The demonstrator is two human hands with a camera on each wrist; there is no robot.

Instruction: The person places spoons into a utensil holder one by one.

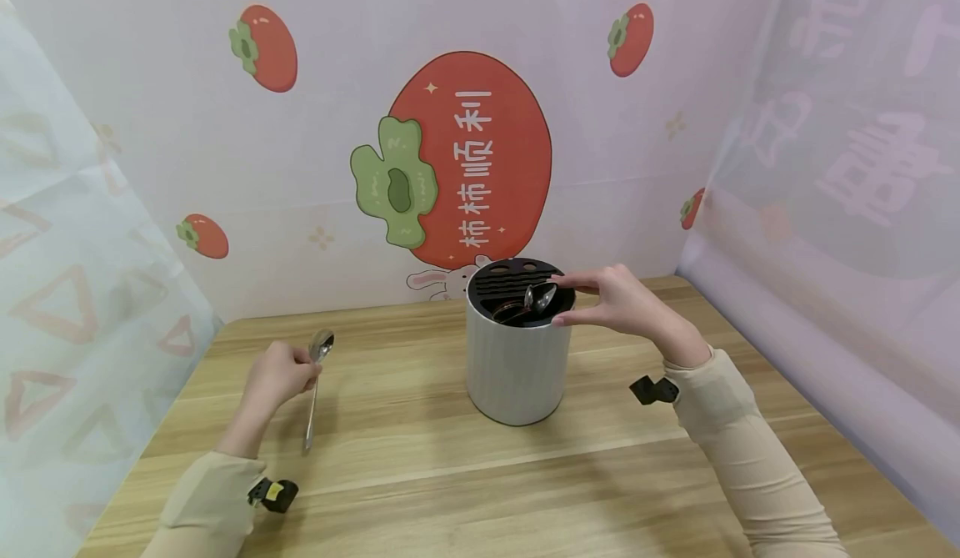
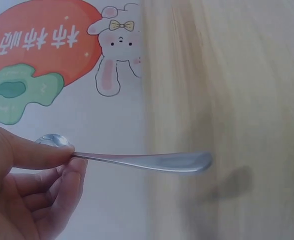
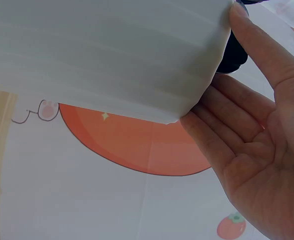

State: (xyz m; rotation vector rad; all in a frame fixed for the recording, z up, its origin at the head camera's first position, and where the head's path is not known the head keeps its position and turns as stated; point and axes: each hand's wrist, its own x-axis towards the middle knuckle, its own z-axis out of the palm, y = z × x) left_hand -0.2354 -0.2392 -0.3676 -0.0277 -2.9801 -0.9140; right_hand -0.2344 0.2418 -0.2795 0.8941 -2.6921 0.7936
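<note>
My left hand (image 1: 281, 373) pinches a metal spoon (image 2: 156, 161) just below its bowl, between thumb and fingers. The spoon is held above the left of the table, bowl up and handle slanting down in the head view. To the right stands a white cylindrical utensil holder (image 1: 517, 374) with a black slotted top. Several shiny utensils (image 1: 542, 299) stick up from its openings. My right hand (image 1: 618, 301) grips the holder's right rim, thumb at the near side and fingers at the far side. The right wrist view shows the fingers (image 3: 214, 132) against its edge.
The holder stands on a wood-grain table (image 1: 420, 475) near its back edge. Behind it hangs a pale cloth backdrop (image 1: 330, 149) printed with persimmons and a rabbit. More printed cloth hangs along the left and right sides.
</note>
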